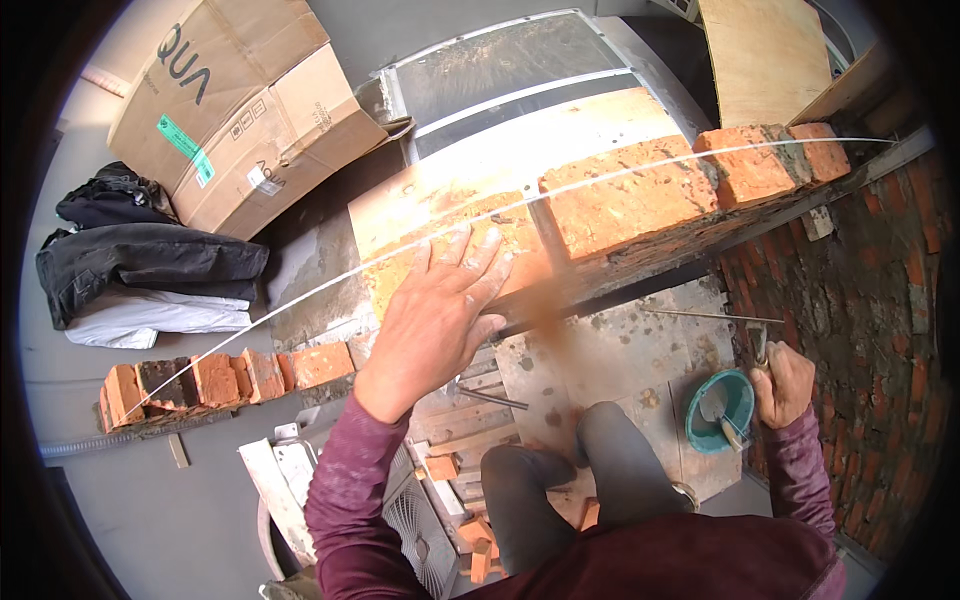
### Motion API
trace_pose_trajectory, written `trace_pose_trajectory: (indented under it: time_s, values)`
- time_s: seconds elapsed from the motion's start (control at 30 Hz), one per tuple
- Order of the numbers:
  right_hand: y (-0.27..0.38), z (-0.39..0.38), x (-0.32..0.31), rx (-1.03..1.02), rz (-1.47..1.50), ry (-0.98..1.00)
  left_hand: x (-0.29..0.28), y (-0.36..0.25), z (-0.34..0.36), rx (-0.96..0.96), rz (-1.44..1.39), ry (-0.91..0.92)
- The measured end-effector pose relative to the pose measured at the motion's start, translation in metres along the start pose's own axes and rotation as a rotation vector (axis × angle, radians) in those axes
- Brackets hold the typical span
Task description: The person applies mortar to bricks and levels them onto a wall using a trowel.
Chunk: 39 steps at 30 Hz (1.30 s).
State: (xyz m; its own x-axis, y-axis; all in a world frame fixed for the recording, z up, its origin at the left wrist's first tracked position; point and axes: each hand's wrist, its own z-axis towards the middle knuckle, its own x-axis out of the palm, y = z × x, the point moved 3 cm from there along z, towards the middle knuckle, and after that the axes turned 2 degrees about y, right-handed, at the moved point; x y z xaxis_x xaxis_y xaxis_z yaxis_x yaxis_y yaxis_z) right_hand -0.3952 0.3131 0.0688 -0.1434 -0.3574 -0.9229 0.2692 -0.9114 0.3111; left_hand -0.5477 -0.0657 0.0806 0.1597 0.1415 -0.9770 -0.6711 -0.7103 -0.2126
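My left hand [435, 315] lies flat with fingers spread on an orange brick [510, 235] in the top course of a low wall. A taut white string [620, 172] runs over the bricks, just by the fingertips. To the right of that brick, past a narrow gap, sits another brick [630, 200]. My right hand [783, 385] is closed round the handle of a trowel [715, 315], its thin blade seen edge-on and pointing left. Beside this hand is a green bucket [693, 425] with a wooden-handled tool in it. A brown blur hides part of the wall's near face.
A large cardboard box [240, 130] and dark clothes [150, 265] are at the far left. More bricks [215, 380] line the wall's left part. A rough brick wall [850, 330] rises at the right. Below are a fan [425, 520], loose bricks [480, 540] and stained boards [640, 370].
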Motion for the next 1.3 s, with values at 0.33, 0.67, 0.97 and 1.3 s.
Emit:
trace_pose_trajectory:
  time_s: [0.33, 0.67, 0.97, 1.3]
  values:
    - [0.115, 0.125, -0.243, -0.045, -0.096, 0.062, 0.040, -0.067, -0.003, -0.392, 0.048, -0.063]
    - [0.112, 0.310, -0.223, -0.348, -0.240, 0.640, 0.035, -0.071, 0.008, -0.538, -0.174, -0.096]
    - [0.096, 0.366, 0.000, -0.448, -0.293, 1.166, 0.022, -0.068, 0.029, -0.652, -0.125, -0.026]
    - [0.118, 0.351, 0.031, -0.438, -0.282, 1.536, 0.003, -0.064, 0.041, -0.702, -0.262, 0.132]
